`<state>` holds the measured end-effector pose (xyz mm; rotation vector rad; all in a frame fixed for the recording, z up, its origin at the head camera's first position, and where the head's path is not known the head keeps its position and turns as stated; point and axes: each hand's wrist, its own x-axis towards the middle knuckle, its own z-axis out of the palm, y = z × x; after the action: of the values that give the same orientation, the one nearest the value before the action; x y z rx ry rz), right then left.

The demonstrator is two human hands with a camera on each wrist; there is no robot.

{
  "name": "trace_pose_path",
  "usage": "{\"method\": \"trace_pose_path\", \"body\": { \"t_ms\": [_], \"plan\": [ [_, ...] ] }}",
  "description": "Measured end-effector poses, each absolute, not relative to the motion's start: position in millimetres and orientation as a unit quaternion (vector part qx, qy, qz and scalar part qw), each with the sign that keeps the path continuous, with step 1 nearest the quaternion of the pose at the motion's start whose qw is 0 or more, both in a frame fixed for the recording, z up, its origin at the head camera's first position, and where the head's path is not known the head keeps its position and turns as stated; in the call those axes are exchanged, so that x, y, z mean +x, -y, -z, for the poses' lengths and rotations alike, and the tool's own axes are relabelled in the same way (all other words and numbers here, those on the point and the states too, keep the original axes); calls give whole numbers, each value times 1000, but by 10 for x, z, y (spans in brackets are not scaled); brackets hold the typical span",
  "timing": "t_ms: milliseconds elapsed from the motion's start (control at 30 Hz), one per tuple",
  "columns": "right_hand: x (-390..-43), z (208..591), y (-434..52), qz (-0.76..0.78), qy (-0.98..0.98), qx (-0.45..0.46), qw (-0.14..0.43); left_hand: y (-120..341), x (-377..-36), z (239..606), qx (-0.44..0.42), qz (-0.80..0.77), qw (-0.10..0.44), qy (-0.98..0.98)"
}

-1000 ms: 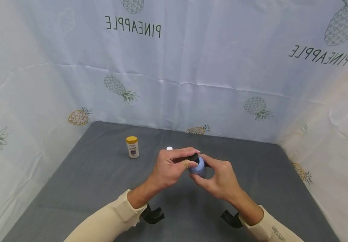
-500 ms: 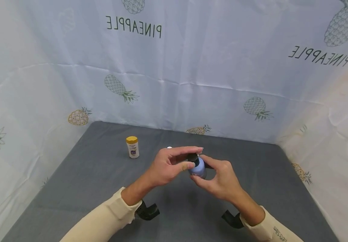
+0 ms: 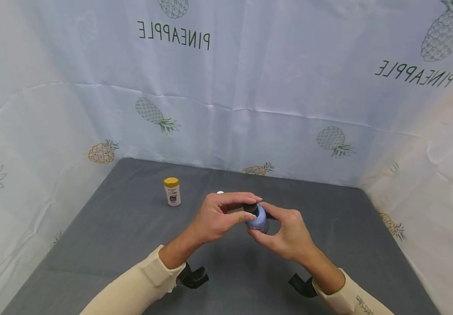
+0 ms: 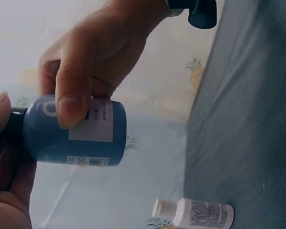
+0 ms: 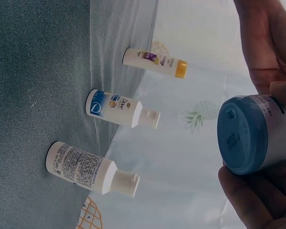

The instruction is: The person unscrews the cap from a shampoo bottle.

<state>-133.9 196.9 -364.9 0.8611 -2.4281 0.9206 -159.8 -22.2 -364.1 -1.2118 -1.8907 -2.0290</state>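
Far left on the grey table cover [image 3: 104,227], a small white bottle with a yellow cap [image 3: 172,191], upright and well apart from the hands. Just right of it, a white cap tip [image 3: 220,192] peeking over the left knuckles (from the right wrist view, two white flip-top bottles [image 5: 118,109] [image 5: 86,168] upright on the cloth, the nearer one half hidden in the head view).

Next, the left hand [image 3: 218,215], lifted above the table middle, fingers curled: thumb and forefinger pinching the black cap [image 3: 251,207] of the blue bottle [image 3: 258,218]. Blurred in the left wrist view, with only dark cap edge between thumb and palm.

Then the blue bottle itself, held in the air between both hands, clear of the cloth, slightly tilted with its cap toward the left hand. Round, short, with a white label [image 4: 96,125] and a flat base [image 5: 238,136].

Rightmost, the right hand [image 3: 287,234], closed round the bottle's body, thumb across the label side, other fingers wrapped behind and beneath.

Handling, as a judgement: probably light and rigid plastic, smooth and a little slippery on the glossy label; not likely fragile, though contents unknowable here. Best hold: around the wide body, thumb opposing fingers, with a fingertip pinch on the narrow cap. Small cap, so little purchase for twisting; firm counter-grip on the body sensible. Behind everything, pineapple-print sheeting [image 3: 250,87] as backdrop.
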Motion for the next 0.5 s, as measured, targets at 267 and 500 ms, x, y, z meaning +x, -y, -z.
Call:
{"method": "trace_pose_path", "body": {
  "t_ms": [267,500],
  "plan": [
    [-1345,3649,-1973,-329,870,309,200,211,-1599,3656,-400,669,70,622],
    [-1334,3638,-1998,-328,872,311,190,276,-1610,3602,-425,648,13,632]
  ]
}}
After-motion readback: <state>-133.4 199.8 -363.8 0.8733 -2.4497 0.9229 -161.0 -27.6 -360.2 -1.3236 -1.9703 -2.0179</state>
